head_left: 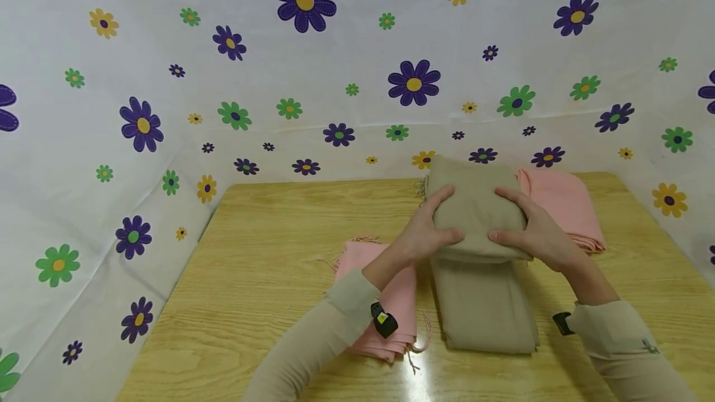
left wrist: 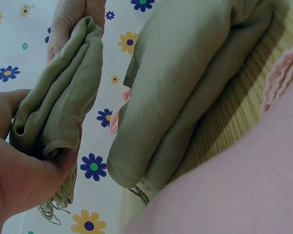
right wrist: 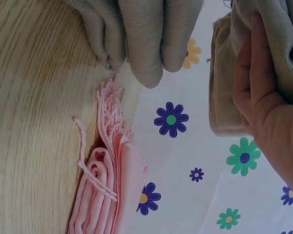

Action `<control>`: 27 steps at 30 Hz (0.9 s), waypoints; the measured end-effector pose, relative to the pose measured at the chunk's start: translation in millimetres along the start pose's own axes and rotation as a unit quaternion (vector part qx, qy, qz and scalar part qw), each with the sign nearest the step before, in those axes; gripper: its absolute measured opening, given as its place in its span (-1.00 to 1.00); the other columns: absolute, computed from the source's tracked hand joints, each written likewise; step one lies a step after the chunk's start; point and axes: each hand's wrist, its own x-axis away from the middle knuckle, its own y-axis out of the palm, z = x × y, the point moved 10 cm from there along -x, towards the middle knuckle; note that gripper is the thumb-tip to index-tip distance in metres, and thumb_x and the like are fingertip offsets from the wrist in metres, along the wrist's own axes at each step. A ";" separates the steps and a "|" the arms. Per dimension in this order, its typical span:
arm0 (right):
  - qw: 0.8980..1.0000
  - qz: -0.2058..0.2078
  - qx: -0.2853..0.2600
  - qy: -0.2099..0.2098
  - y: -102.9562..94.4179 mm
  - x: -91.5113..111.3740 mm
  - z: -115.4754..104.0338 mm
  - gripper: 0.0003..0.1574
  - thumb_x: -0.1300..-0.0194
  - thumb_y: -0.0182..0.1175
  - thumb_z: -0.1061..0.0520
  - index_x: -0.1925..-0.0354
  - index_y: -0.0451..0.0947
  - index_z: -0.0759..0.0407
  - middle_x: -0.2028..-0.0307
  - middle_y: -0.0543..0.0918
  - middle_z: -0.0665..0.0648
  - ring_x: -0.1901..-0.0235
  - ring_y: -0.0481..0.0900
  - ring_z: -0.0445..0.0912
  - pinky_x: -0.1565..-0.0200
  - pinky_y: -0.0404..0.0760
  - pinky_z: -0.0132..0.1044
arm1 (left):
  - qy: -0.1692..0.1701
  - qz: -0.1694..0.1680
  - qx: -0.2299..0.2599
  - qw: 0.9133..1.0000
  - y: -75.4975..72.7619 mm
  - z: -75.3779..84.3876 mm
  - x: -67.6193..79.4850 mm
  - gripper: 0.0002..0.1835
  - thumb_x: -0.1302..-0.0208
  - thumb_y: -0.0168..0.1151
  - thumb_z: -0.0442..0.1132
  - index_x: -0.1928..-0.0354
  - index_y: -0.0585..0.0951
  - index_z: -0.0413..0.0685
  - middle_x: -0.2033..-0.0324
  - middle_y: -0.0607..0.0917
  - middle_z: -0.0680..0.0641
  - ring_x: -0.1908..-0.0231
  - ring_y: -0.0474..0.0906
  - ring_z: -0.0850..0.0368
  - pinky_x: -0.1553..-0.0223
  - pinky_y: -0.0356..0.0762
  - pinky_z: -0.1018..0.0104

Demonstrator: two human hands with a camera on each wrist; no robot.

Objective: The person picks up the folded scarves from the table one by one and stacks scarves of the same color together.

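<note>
Between both hands is a folded beige scarf (head_left: 475, 209), held up off the table; strands of fringe (left wrist: 53, 209) hang from it in the left wrist view. My left hand (head_left: 421, 234) grips its left side, with the thumb on the near face. On the opposite side my right hand (head_left: 540, 236) grips it, fingers extending behind in the right wrist view. Below and nearer lies another folded beige scarf (head_left: 486, 309), partly covered by the held one in the head view. The wrist views show a gap between the two.
A folded pink scarf (head_left: 399, 309) with loose fringe lies left of the beige one, under the left forearm. A second folded pink scarf (head_left: 564, 206) sits at the back right. The wooden table (head_left: 268, 253) meets a flower-print cloth (head_left: 346, 36) behind and at both sides.
</note>
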 end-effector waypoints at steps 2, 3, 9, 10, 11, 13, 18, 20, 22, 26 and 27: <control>1.000 -0.001 -0.001 -0.001 0.9 1.4 0.1 0.16 -0.25 0.39 0.02 -0.58 -0.08 0.00 -0.49 0.00 0.38 -0.33 0.17 0.28 -0.27 0.21 0.30 | -0.004 0.000 -0.001 1.000 0.7 0.0 1.9 -0.07 -0.16 0.42 -0.27 -0.52 0.19 0.27 -0.39 0.27 -0.05 -0.21 0.28 0.06 -0.30 0.24 0.06; 1.000 -0.001 0.001 -0.001 1.2 2.1 0.2 0.16 -0.25 0.39 0.02 -0.58 -0.08 0.00 -0.49 0.00 0.38 -0.33 0.17 0.27 -0.26 0.21 0.30 | -0.006 0.000 -0.003 1.000 0.9 -0.1 2.9 -0.07 -0.15 0.42 -0.27 -0.52 0.19 0.27 -0.39 0.27 -0.05 -0.21 0.28 0.05 -0.30 0.24 0.05; 1.000 0.002 0.017 -0.004 2.7 5.6 -0.4 0.16 -0.25 0.39 0.00 -0.58 -0.08 0.01 -0.48 0.01 0.39 -0.31 0.16 0.27 -0.23 0.24 0.30 | -0.010 0.002 -0.003 1.000 2.1 -0.8 6.7 -0.07 -0.16 0.41 -0.28 -0.52 0.19 0.27 -0.40 0.28 -0.05 -0.21 0.30 0.06 -0.28 0.27 0.07; 1.000 0.002 0.016 -0.004 3.1 6.4 -0.7 0.16 -0.25 0.39 0.00 -0.58 -0.08 0.01 -0.48 0.01 0.39 -0.31 0.17 0.28 -0.23 0.24 0.30 | -0.009 0.002 -0.001 1.000 2.5 -0.8 7.1 -0.07 -0.16 0.41 -0.29 -0.52 0.18 0.26 -0.40 0.28 -0.05 -0.21 0.30 0.07 -0.28 0.27 0.08; 1.000 0.003 0.017 -0.003 3.1 7.3 -1.1 0.15 -0.26 0.38 0.00 -0.58 -0.08 0.01 -0.48 0.01 0.39 -0.31 0.17 0.28 -0.22 0.25 0.30 | -0.009 0.002 0.000 1.000 2.8 -0.6 7.9 -0.07 -0.16 0.41 -0.29 -0.53 0.18 0.26 -0.40 0.28 -0.04 -0.21 0.29 0.07 -0.28 0.27 0.08; 1.000 0.002 0.013 -0.003 3.5 8.9 -1.9 0.15 -0.26 0.38 0.00 -0.58 -0.08 0.01 -0.48 0.01 0.39 -0.31 0.18 0.28 -0.22 0.26 0.28 | -0.007 0.002 0.003 1.000 3.6 -0.6 9.1 -0.07 -0.16 0.42 -0.29 -0.53 0.18 0.26 -0.41 0.27 -0.03 -0.22 0.29 0.08 -0.28 0.26 0.09; 1.000 -0.003 0.007 0.001 5.5 12.7 -2.1 0.16 -0.26 0.38 0.01 -0.58 -0.09 -0.01 -0.48 0.01 0.40 -0.30 0.20 0.28 -0.19 0.30 0.26 | -0.006 0.002 0.009 1.000 5.3 -0.2 13.9 -0.06 -0.15 0.42 -0.29 -0.53 0.17 0.26 -0.42 0.25 -0.02 -0.24 0.27 0.09 -0.30 0.24 0.11; 1.000 -0.005 0.009 0.002 5.8 14.1 -2.3 0.16 -0.26 0.38 0.01 -0.58 -0.09 -0.02 -0.48 0.01 0.40 -0.30 0.20 0.29 -0.19 0.31 0.26 | -0.006 0.001 0.015 1.000 6.2 0.9 16.2 -0.05 -0.15 0.42 -0.29 -0.53 0.17 0.24 -0.42 0.25 -0.04 -0.25 0.26 0.09 -0.30 0.24 0.11; 1.000 -0.002 0.013 0.000 5.2 15.4 -3.0 0.16 -0.25 0.39 0.01 -0.58 -0.08 -0.02 -0.47 0.03 0.41 -0.29 0.21 0.29 -0.18 0.30 0.26 | -0.006 0.001 0.018 1.000 7.1 1.9 18.2 -0.05 -0.15 0.42 -0.30 -0.53 0.17 0.22 -0.42 0.26 -0.05 -0.25 0.27 0.08 -0.30 0.24 0.12; 1.000 0.000 0.010 0.000 3.7 19.1 -4.5 0.15 -0.25 0.39 0.03 -0.58 -0.06 -0.02 -0.47 0.04 0.40 -0.29 0.20 0.28 -0.18 0.29 0.24 | -0.007 0.002 0.024 1.000 9.0 3.4 20.7 -0.06 -0.14 0.42 -0.31 -0.53 0.18 0.21 -0.41 0.27 -0.05 -0.24 0.27 0.09 -0.28 0.26 0.13; 1.000 -0.001 0.007 0.001 3.9 19.9 -4.6 0.15 -0.26 0.39 0.04 -0.58 -0.07 -0.02 -0.47 0.03 0.40 -0.29 0.19 0.28 -0.18 0.29 0.24 | -0.008 0.003 0.025 1.000 9.4 3.5 21.3 -0.06 -0.14 0.42 -0.31 -0.53 0.18 0.22 -0.41 0.27 -0.05 -0.24 0.28 0.09 -0.27 0.27 0.13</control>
